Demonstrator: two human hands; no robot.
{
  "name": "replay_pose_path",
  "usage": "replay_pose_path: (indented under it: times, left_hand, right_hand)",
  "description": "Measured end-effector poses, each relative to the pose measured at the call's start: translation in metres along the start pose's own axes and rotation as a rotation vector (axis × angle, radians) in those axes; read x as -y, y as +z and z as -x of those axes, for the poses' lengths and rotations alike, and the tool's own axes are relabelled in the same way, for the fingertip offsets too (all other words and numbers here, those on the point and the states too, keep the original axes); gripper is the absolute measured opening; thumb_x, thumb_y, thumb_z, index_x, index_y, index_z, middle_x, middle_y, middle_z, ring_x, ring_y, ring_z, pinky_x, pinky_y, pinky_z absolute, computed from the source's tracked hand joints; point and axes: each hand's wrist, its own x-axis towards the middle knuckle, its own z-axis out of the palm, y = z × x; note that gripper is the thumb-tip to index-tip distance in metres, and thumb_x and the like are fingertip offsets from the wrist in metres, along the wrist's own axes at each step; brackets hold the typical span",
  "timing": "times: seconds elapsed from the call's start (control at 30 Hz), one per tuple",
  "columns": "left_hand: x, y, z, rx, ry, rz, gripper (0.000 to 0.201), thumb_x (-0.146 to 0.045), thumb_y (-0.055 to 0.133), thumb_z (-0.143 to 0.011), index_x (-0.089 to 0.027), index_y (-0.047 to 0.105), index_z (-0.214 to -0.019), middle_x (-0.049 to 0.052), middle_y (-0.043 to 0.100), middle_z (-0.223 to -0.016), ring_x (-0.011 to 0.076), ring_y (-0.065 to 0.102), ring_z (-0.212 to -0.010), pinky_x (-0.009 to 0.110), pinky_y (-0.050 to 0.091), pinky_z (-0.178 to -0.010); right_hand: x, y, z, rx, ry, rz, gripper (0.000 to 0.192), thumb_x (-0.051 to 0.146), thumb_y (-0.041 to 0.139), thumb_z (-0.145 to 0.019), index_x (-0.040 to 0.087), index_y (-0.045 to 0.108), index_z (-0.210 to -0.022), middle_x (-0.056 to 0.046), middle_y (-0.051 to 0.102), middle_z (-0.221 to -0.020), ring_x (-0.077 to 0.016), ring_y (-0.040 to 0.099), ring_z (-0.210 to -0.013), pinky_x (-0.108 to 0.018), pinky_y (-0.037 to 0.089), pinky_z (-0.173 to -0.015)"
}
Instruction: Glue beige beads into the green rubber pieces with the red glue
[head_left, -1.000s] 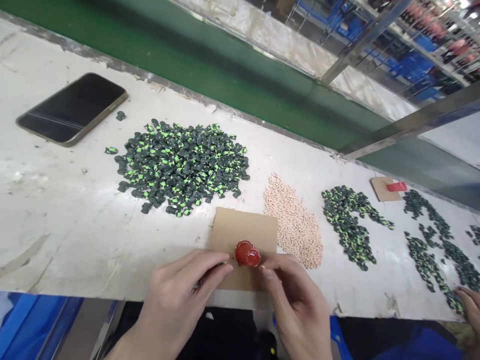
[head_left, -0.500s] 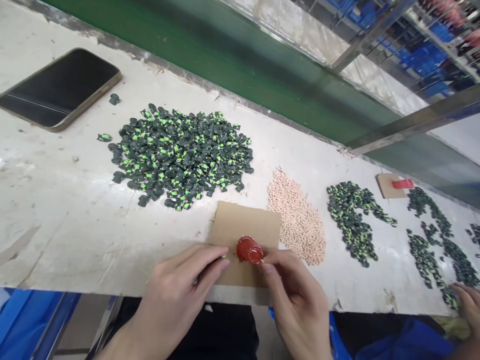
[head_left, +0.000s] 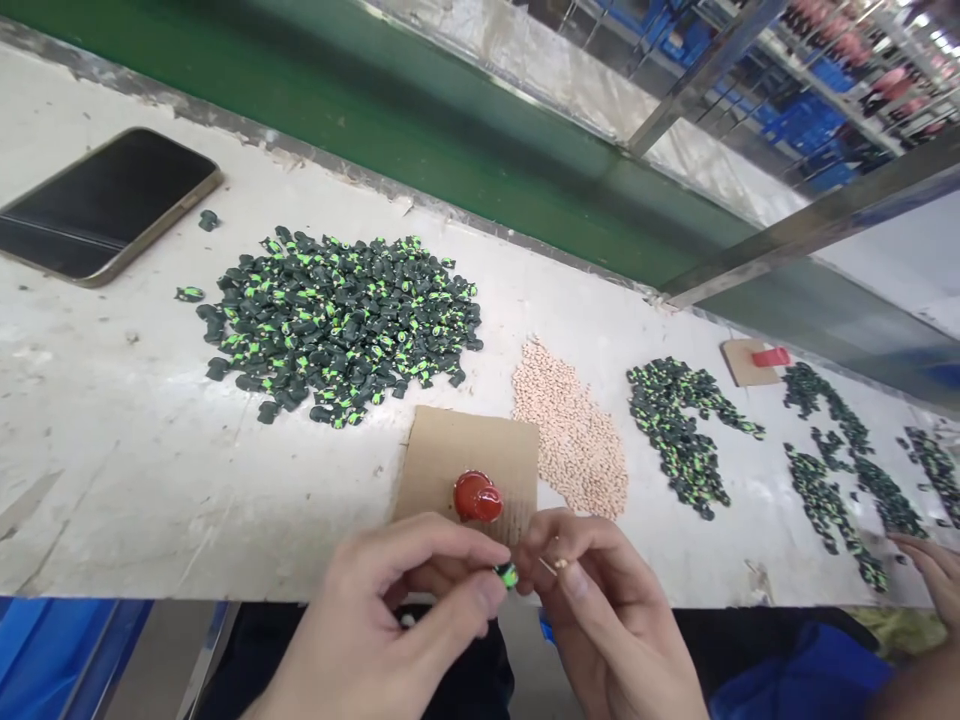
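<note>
Left hand (head_left: 390, 620): thumb and forefinger are pinched tight on a small black-and-green plastic piece (head_left: 508, 575), its end poking out at the fingertips, just off the near edge of the white worktable (head_left: 135, 480).
Right hand (head_left: 607, 620): fingers drawn narrow around something tiny and pale, seemingly a thin pin (head_left: 553, 566) with a peach bead at its tip; too small to be sure.
Gap between the hands: the two sets of fingertips are almost touching, with the black-and-green piece right between them.
Beyond the fingertips: a red plastic glue-cap-shaped stand (head_left: 477, 497) sits on a flat brown cardboard square (head_left: 465, 455), just ahead of both thumbs.
Stock, left of the fingers and farther out: a big heap of black-and-green pieces (head_left: 337, 320); to the right of the cardboard, a pile of small peach beads (head_left: 574, 435).
Step in hand: looks like fitting the pale part into the black-and-green piece, both held up off the table.
Next move calls for: by my reading, fine alignment, a steady left pinch and a gentle push from the right, since both parts are tiny.
Farther right: more strewn rows of black-and-green pieces (head_left: 679, 430) and another person's hand (head_left: 930, 570) at the table edge.
Far left: a dark smartphone (head_left: 97, 205), well apart from the hands.
</note>
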Motion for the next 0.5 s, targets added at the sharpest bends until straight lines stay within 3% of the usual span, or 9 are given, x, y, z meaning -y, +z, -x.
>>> replay_pose_path:
  times: [0.13, 0.3, 0.5]
  left_hand:
    - [-0.008, 0.014, 0.000, 0.015, -0.224, 0.130, 0.004, -0.027, 0.081, -0.075, -0.030, 0.084, -0.074, -0.006, 0.071, -0.058, 0.0101, 0.067, -0.060, 0.016, 0.056, -0.062]
    - [-0.008, 0.015, 0.002, 0.028, -0.260, 0.159, 0.002, -0.028, 0.085, -0.071, -0.028, 0.085, -0.073, -0.005, 0.070, -0.056, 0.0100, 0.064, -0.058, 0.017, 0.054, -0.063]
    - [-0.009, 0.017, 0.003, 0.028, -0.260, 0.171, 0.002, -0.028, 0.085, -0.069, -0.027, 0.085, -0.071, -0.005, 0.070, -0.055, 0.0112, 0.064, -0.057, 0.019, 0.054, -0.062]
  right_hand:
    - [0.000, 0.000, 0.008, 0.022, -0.019, -0.014, 0.008, 0.029, 0.070, -0.098, 0.034, 0.076, -0.097, 0.000, 0.076, -0.106, -0.0136, 0.073, -0.093, -0.023, 0.062, -0.084]
    - [0.003, 0.001, 0.014, 0.015, -0.059, 0.067, 0.014, 0.022, 0.070, -0.097, 0.035, 0.077, -0.097, 0.001, 0.078, -0.099, -0.0122, 0.074, -0.090, -0.019, 0.062, -0.080]
    - [0.005, 0.012, 0.015, -0.075, -0.070, 0.052, 0.005, 0.028, 0.075, -0.094, 0.032, 0.077, -0.090, 0.000, 0.076, -0.091, -0.0120, 0.072, -0.080, -0.018, 0.061, -0.074]
